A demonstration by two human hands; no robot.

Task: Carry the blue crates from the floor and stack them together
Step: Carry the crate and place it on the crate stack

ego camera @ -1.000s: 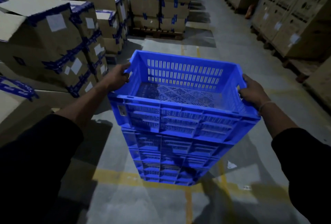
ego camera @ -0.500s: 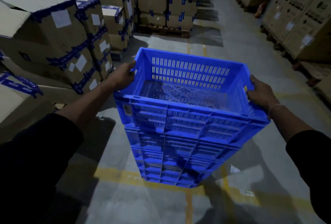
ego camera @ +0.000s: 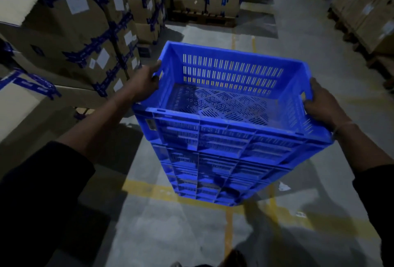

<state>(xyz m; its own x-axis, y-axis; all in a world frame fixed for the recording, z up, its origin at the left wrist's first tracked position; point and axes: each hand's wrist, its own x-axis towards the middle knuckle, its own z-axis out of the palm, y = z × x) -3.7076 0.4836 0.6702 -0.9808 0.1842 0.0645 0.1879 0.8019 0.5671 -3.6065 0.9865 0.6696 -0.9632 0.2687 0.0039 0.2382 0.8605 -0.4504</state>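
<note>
Head view, hands (ego camera: 232, 97) gripping top blue crate (ego camera: 232, 136), crate stack (ego camera: 213, 179)

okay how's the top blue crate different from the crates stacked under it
The top crate is gripped by the left hand and the right hand at its side walls; the lower crates are touched by neither hand. The top crate shows its open inside and perforated floor; the lower crates show only their outer walls. The lower crates stand on the concrete floor; the top crate sits above them. All are blue ribbed plastic.
</note>
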